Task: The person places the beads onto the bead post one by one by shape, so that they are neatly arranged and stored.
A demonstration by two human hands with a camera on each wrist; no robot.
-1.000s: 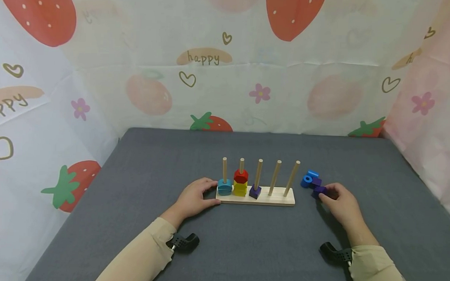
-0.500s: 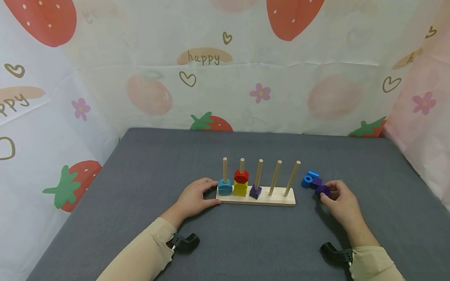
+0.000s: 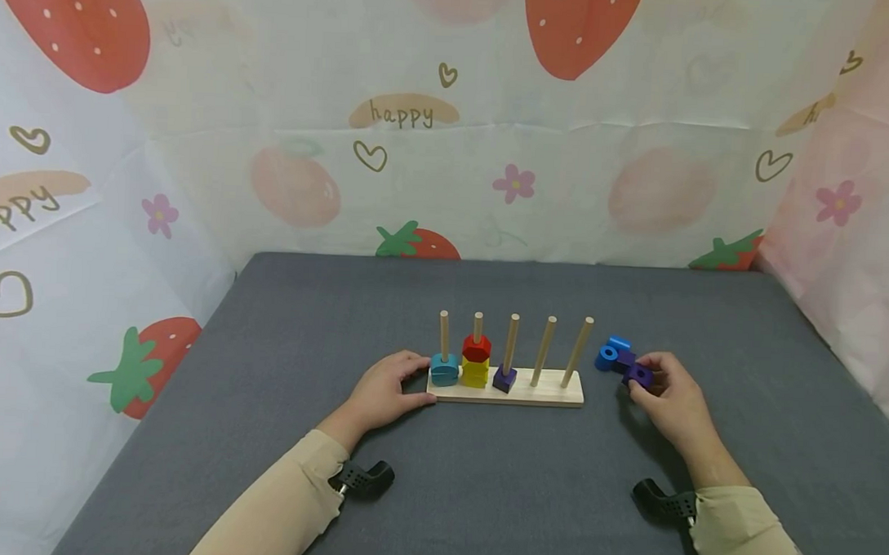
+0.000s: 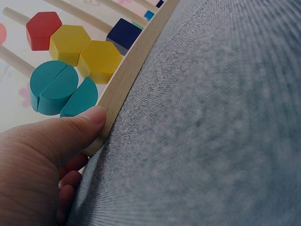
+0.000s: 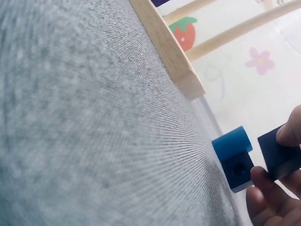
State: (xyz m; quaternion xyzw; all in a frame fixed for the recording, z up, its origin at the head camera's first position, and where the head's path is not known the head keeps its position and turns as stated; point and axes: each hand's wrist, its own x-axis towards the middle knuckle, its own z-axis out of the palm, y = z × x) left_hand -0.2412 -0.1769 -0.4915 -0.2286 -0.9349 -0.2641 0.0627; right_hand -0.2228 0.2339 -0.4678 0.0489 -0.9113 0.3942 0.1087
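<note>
My left hand point(image 3: 387, 391) grips the left end of a wooden peg board point(image 3: 510, 392), thumb at its front edge. Teal half-round blocks point(image 3: 444, 370) sit on the first peg. The second peg carries yellow hexagon blocks point(image 4: 101, 61) under a red hexagon block point(image 3: 476, 348). A purple block point(image 3: 505, 379) rests low on the third peg; the two right pegs are bare. To the right of the board, my right hand point(image 3: 671, 400) pinches a purple square block point(image 3: 638, 376) between thumb and fingers, its hole facing up toward the head camera.
Beside the held block lie another purple block point(image 3: 624, 361) with a hole and blue cylinders point(image 3: 607, 357). A grey cloth point(image 3: 481, 491) covers the table. A printed curtain point(image 3: 565, 192) hangs behind it and along both sides.
My right hand has lifted slightly and turned the purple square block, so its hole now shows. The left hand and the peg board have stayed in place.
</note>
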